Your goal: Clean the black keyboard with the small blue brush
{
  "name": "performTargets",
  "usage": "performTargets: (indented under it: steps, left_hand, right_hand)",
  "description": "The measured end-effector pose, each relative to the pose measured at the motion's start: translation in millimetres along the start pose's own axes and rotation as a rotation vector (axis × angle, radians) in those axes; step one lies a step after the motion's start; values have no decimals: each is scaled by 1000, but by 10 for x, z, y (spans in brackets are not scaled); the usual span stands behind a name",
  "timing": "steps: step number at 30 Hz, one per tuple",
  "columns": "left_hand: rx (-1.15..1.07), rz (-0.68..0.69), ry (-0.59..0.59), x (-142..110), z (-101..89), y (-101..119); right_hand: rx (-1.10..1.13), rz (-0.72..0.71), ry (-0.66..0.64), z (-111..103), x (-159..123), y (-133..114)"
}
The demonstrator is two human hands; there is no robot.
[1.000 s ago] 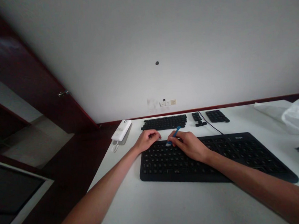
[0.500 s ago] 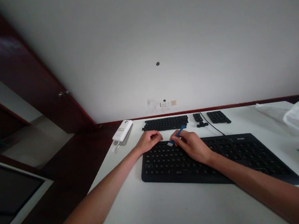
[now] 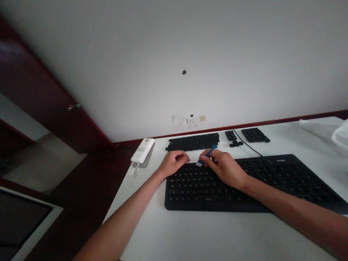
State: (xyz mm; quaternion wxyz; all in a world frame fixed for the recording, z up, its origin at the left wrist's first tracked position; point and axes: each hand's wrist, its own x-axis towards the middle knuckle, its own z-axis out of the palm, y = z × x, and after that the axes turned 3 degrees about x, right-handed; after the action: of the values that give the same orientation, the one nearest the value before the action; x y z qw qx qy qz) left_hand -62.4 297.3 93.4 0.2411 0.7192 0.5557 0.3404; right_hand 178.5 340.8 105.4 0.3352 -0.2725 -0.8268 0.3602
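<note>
1. I see the right hand gripping a slim blue, white-tipped tool at the upper rows of the black plastic keyboard.
2. The left hand curls at its upper-left edge; whether it's holding anything, I can't tell.

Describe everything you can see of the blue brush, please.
The blue brush looks like plastic, with a slim handle, a flared blue far end and a pale, bristle-like tip. The right hand grips it mid-handle, hiding part of it. It slants, pale tip lower and to the left, by the back edge of the black keyboard. Whether tip and keyboard touch is too small to tell.
</note>
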Motion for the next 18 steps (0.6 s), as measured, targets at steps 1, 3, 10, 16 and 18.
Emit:
performTargets:
  steps: [1,3,10,16,18]
  left_hand:
    - [1,0,0,-1,1,-1]
    - [4,3,-3,-4,-1,0]
    - [-6,9,-10,-1,-12,1]
    - [7,-8,83,-7,16,-31]
    - [20,-26,239,-16,9,-38]
  right_hand:
    - [-4,7,1,1,2,8]
    - [8,16,-20,1,7,30]
    - [33,58,14,-3,9,51]
    - [-41,0,-33,9,-2,-1]
    - [-35,12,-61,8,2,4]
